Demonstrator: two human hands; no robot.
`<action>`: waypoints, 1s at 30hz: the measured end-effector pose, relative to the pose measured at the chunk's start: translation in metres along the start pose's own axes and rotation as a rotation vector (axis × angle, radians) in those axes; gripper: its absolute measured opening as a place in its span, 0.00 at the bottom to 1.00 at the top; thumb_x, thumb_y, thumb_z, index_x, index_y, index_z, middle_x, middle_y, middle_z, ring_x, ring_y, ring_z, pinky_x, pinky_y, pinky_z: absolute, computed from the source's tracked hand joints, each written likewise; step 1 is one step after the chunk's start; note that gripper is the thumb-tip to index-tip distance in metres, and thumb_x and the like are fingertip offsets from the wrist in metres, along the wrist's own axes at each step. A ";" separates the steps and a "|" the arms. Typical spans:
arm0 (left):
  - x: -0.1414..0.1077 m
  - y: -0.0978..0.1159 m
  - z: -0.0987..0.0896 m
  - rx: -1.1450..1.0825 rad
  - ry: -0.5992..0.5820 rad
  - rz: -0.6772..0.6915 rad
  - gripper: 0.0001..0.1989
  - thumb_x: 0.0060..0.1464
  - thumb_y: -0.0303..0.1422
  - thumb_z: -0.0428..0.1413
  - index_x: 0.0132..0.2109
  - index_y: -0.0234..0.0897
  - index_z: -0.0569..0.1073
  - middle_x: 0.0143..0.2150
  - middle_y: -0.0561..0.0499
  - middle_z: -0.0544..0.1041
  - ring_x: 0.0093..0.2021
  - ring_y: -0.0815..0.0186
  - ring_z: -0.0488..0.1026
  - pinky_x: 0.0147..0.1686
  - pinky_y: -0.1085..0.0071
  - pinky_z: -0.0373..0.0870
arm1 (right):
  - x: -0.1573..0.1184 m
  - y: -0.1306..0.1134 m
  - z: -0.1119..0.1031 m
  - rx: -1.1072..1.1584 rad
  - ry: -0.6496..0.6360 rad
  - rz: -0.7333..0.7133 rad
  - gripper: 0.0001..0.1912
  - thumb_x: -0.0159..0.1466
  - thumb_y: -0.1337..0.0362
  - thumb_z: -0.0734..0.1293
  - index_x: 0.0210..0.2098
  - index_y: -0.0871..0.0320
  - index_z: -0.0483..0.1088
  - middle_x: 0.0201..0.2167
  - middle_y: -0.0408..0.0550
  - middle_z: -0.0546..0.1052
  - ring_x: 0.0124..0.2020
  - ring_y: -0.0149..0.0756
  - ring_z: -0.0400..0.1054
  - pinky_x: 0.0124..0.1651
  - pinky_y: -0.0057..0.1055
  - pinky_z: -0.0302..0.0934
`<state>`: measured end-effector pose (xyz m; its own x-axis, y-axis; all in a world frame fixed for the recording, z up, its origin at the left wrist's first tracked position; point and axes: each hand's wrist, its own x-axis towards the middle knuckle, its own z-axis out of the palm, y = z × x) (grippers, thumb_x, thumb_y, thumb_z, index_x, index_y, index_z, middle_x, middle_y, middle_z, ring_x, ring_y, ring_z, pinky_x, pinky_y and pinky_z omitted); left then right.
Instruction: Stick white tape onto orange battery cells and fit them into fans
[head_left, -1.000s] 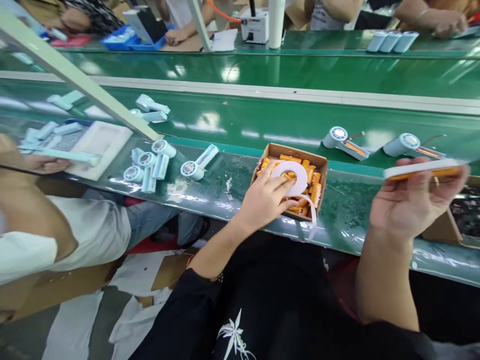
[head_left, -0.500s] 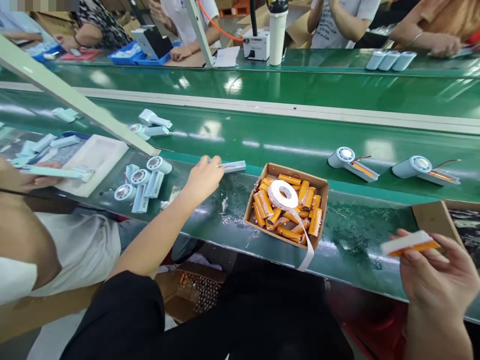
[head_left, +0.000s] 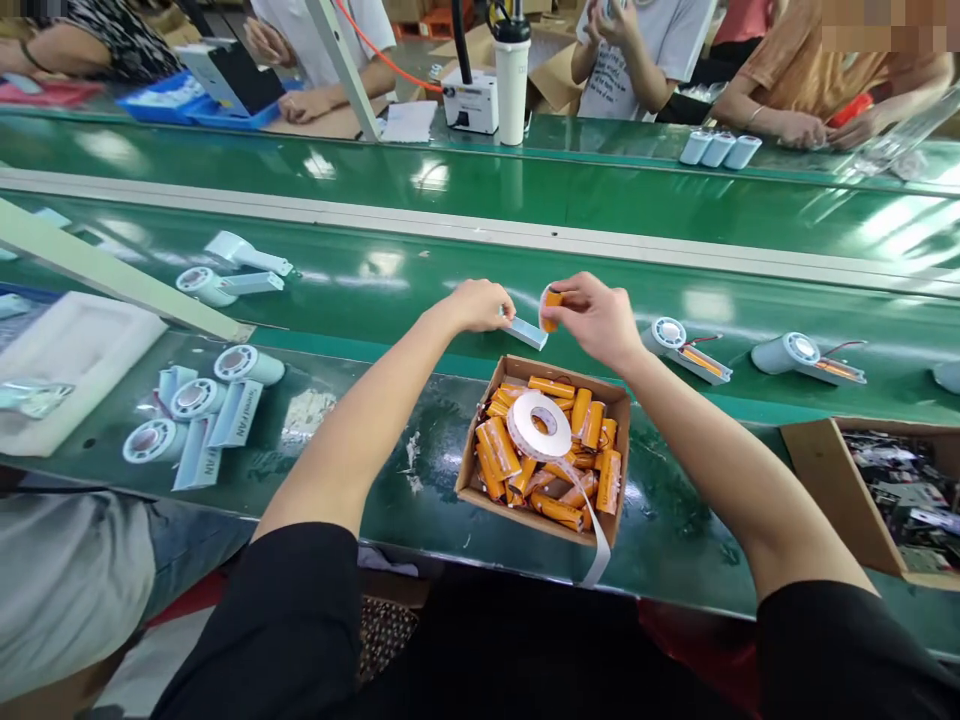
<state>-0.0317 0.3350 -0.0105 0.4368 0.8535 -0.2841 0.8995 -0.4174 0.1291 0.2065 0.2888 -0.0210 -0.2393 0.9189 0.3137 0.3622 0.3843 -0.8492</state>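
My left hand (head_left: 481, 304) is closed on one end of a light-blue fan handle (head_left: 528, 333), which reaches out to the right over the belt. Just right of it, my right hand (head_left: 604, 318) pinches an orange battery (head_left: 553, 310) that has a white strip along one side. A small gap separates battery and handle. Below both hands stands a cardboard box (head_left: 466, 490) full of orange batteries (head_left: 499, 447). On top of these lies a roll of white tape (head_left: 523, 420), its loose end hanging over the box's front edge.
Light-blue fans (head_left: 196, 398) sit in a group at left, near a white tray (head_left: 82, 350). More fans with batteries in their handles (head_left: 701, 362) lie on the green belt (head_left: 420, 250) at right. A box of small dark parts (head_left: 810, 475) stands far right. Co-workers' hands (head_left: 307, 103) show across the belt.
My right hand has come from the far right to the middle, bringing the battery up beside the fan handle. My left hand still grips the handle, now over the belt. The view has shifted.
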 end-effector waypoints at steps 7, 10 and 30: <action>0.007 0.007 0.016 -0.084 0.191 -0.089 0.13 0.69 0.39 0.51 0.51 0.44 0.79 0.48 0.47 0.84 0.49 0.56 0.80 0.46 0.67 0.69 | 0.018 -0.002 0.020 -0.775 -0.392 -0.022 0.16 0.69 0.57 0.70 0.55 0.49 0.76 0.40 0.48 0.85 0.42 0.47 0.79 0.45 0.35 0.66; 0.012 0.013 0.023 -0.107 0.232 -0.106 0.13 0.69 0.39 0.51 0.51 0.44 0.78 0.48 0.46 0.84 0.49 0.55 0.80 0.47 0.66 0.69 | 0.020 -0.004 0.023 -0.874 -0.493 0.005 0.19 0.70 0.57 0.69 0.60 0.49 0.75 0.44 0.53 0.84 0.44 0.51 0.79 0.46 0.37 0.66; 0.019 0.032 0.032 -0.302 0.290 -0.147 0.12 0.68 0.38 0.53 0.53 0.43 0.78 0.51 0.41 0.83 0.54 0.51 0.78 0.54 0.59 0.70 | 0.027 0.012 0.014 -0.606 -0.320 0.130 0.14 0.69 0.63 0.66 0.46 0.58 0.83 0.44 0.53 0.85 0.47 0.44 0.78 0.54 0.35 0.66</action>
<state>0.0054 0.3274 -0.0424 0.2497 0.9672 -0.0469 0.8953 -0.2122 0.3916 0.1918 0.3166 -0.0287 -0.3799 0.9250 0.0062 0.8223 0.3408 -0.4556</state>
